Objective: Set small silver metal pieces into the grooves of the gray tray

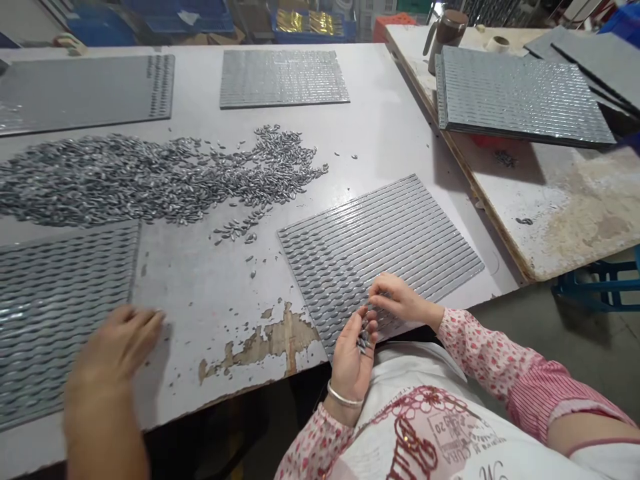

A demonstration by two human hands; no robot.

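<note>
Several small grey spindle-shaped metal pieces (363, 343) lie in the curled fingers of my left hand (350, 357), close to the near edge of a grooved grey board (400, 227). My right hand (397, 298) is pinched just above that board, beside the left fingertips. What its fingers hold, if anything, is hidden. Spindle-shaped pieces fill the left part of the board's grooves in rows; bare parallel grooves show on the right. A big loose heap of the same pieces (150, 177) spreads across the white table beyond.
At left a co-worker's hand (117, 340) hovers over another filled board (60, 313). More boards lie at the back, one at centre (285, 79) and one at left (90, 90). Stacked boards (520, 97) and a brown-lidded jug (450, 33) stand on the side table (590, 200).
</note>
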